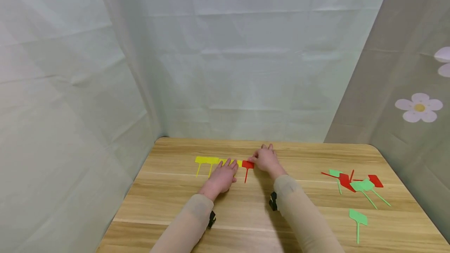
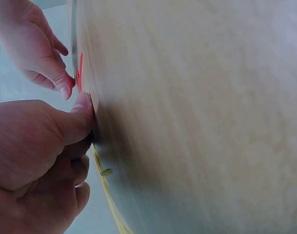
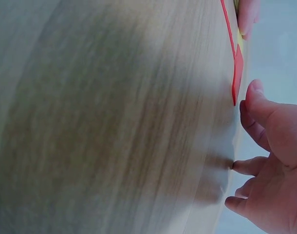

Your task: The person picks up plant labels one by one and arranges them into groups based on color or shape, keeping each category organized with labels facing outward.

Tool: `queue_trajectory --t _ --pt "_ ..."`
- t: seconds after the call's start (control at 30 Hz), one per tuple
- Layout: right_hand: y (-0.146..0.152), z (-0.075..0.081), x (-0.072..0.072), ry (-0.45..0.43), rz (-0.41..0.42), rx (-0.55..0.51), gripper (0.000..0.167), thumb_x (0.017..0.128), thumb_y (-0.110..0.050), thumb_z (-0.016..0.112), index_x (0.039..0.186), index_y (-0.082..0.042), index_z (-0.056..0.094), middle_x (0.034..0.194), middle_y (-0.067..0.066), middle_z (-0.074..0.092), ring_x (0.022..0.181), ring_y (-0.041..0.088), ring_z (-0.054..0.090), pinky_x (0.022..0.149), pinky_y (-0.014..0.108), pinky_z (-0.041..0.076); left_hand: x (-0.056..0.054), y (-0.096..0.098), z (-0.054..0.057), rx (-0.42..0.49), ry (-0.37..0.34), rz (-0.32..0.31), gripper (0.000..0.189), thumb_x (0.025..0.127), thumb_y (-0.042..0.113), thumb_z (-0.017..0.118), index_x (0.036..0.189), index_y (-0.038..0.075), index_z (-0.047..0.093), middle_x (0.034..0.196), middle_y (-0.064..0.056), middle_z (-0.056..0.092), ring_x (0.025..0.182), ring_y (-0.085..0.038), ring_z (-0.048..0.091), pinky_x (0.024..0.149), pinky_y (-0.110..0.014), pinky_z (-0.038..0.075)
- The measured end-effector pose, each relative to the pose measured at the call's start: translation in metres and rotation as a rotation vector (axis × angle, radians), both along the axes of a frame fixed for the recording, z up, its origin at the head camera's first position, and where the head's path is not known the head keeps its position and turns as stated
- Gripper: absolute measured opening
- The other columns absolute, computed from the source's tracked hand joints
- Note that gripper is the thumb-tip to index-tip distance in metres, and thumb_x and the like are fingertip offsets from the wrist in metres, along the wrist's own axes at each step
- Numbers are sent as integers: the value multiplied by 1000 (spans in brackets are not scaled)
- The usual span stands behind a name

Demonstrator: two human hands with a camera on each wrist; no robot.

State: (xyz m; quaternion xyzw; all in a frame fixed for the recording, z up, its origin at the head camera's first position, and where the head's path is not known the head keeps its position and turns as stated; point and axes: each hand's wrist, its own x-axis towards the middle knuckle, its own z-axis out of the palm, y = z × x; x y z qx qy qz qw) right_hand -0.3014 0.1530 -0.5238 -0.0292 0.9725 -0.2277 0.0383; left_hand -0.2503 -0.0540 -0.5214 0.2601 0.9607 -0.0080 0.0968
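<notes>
the fingers of the left hand [image 1: 221, 177] are lying loosely outstretched over part of the yellow tags [image 1: 206, 160], grasping nothing, seemingly to steady the row. the fingers of the right hand [image 1: 267, 161] are standing apart and clasping nothing, reaching near the far edge of the table [image 1: 246, 221], the thumb hovering by a corner of the red tag [image 1: 247, 164], probably to square it with the row. this red tag is sitting at two o'clock from the left hand and nearly nine from the right, its stem pointing to six. farther out, between three and four o'clock from the right hand, a heap of red and green tags [image 1: 346, 182] is lying crosswise, perhaps serving as a supply, and a lone green tag [image 1: 358, 217] is resting at four

the left hand is hiding part of the yellow row, so its count is staying unclear. the left wrist view is showing the tags nearly edge-on; whether the right thumb is touching red, i cannot tell. the heap's pieces are overlapping, and the sleeves [image 1: 190, 220] are running out of the head view at seven and five o'clock
</notes>
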Motion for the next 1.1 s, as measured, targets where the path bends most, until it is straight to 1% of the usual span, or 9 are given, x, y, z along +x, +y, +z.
queue_trajectory --t 0.07,0.23,0.5,0.67,0.87,1.03,1.1 --pt "-1 -1 -1 -7 -2 -7 35 100 -42 76 83 -12 72 160 37 40 155 63 14 126 67 19 0 0 0 1 0 1 62 108 31 63 163 7 46 172 -6 37 161 -29 27 129 -51 24" --pt "-1 -1 -1 1 4 -9 33 96 -39 82 78 -14 69 158 38 42 154 64 14 126 68 19 0 0 -1 7 -7 5 61 109 30 63 163 8 46 172 -6 37 162 -28 26 130 -51 23" --pt "-1 1 2 9 8 8 34 94 -39 83 76 -15 67 157 37 44 154 63 16 125 67 22 -3 0 -4 12 -23 19 62 110 32 61 164 8 44 174 -5 34 163 -27 23 130 -50 20" --pt "-1 2 4 2 7 9 34 94 -39 82 76 -15 67 159 38 41 155 64 14 125 67 21 -3 1 -5 14 -20 22 62 109 32 62 164 8 45 173 -5 35 162 -28 24 130 -50 20" --pt "0 4 4 4 -1 -10 34 98 -41 79 83 -11 72 158 37 42 154 64 16 125 67 22 -2 1 -3 21 -17 19 62 109 31 62 164 8 45 173 -6 35 162 -28 24 130 -50 21" --pt "2 2 3 8 -1 -22 35 100 -43 76 90 -9 75 160 37 40 153 65 15 125 68 21 -2 0 -3 17 -10 13 62 109 31 63 163 8 45 173 -6 36 162 -29 25 130 -50 21" --pt "3 2 3 11 -2 -19 37 100 -45 75 93 -9 76 159 36 42 154 65 15 125 67 20 -2 0 -3 17 -9 9 62 109 30 63 163 7 46 173 -6 36 162 -29 25 130 -51 22"
